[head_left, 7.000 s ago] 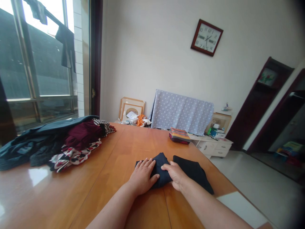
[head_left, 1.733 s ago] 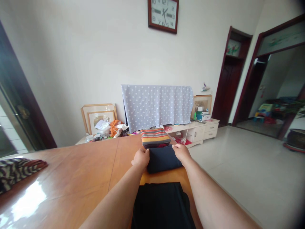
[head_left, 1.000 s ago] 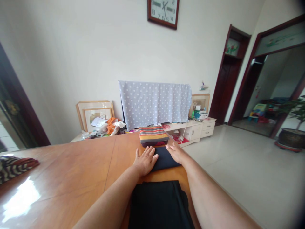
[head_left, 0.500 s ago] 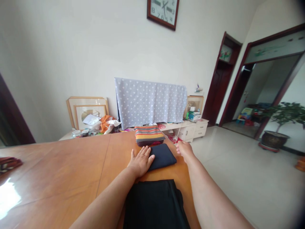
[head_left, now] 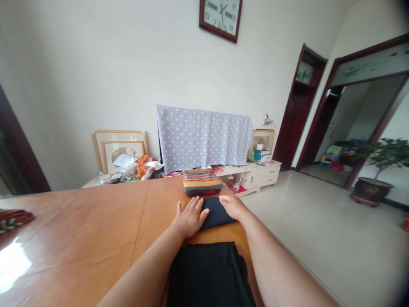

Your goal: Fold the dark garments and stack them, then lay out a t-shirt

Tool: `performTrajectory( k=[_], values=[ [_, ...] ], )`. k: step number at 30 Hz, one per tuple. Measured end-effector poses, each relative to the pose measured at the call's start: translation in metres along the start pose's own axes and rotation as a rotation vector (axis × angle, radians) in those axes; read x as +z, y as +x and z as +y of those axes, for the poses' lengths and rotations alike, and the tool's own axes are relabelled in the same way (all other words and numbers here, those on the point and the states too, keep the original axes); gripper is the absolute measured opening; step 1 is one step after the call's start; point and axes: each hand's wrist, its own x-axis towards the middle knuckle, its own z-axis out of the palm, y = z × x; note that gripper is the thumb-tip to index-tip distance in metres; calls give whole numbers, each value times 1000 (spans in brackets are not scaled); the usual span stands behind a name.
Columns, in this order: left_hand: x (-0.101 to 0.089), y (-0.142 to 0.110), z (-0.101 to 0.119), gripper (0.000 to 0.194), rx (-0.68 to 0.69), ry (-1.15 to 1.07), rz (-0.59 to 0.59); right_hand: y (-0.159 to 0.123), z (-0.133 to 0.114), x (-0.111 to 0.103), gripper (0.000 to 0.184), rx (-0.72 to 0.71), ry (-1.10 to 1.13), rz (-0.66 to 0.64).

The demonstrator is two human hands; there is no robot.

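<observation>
L grip (head_left: 191,217) is spread flat on the tabletop (head_left: 79,221), fingers fanned, tips against the left edge of the navy bundle (head_left: 217,213). R grip (head_left: 231,207) is open too, fingers laid over the bundle's right end, no pinch on either side. Bundle sits between the two grips, folded, flat on the wood, its far edge just short of the striped stack (head_left: 202,182), which lies directly ahead of both grips w/ a dark red layer underneath. Black cloth (head_left: 209,273) lies flat on the tabletop right below the grips, between my forearms, apart from the bundle by a thin strip of wood. Patterned cloth (head_left: 12,221) sits at the far left edge of view, well apart from L grip. Past the tabletop, ahead of the grips: low cabinet (head_left: 260,177) w/ drawers, dotted cloth (head_left: 203,136) hanging behind the stack, framed pics (head_left: 119,149) further left.
</observation>
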Motion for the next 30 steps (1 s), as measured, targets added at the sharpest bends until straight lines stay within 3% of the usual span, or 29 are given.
performTrajectory(
  k=[5, 9, 11, 16, 22, 26, 30],
  values=[
    [2, 1, -3, 75, -25, -4, 10, 4, 12, -1, 25, 3, 92, -26],
    [0, 4, -8, 77, -80, -88, -5, 5, 16, -3, 32, 59, 227, 35],
    [-6, 4, -11, 77, -140, -223, 10, 6, 20, -6, 41, 98, 302, 105],
    [-30, -6, -18, 73, -198, -728, 193, 13, 34, -9, 52, 185, 430, 208],
    [-43, -41, -33, 81, -382, -905, 176, 15, 41, -5, 46, 222, 473, 210],
    [-54, -76, -40, 72, -363, -964, 138, 11, 37, -5, 46, 230, 462, 219],
    [-66, -116, -33, 56, -309, -883, 69, 7, 29, -3, 47, 244, 432, 248]
  ],
)
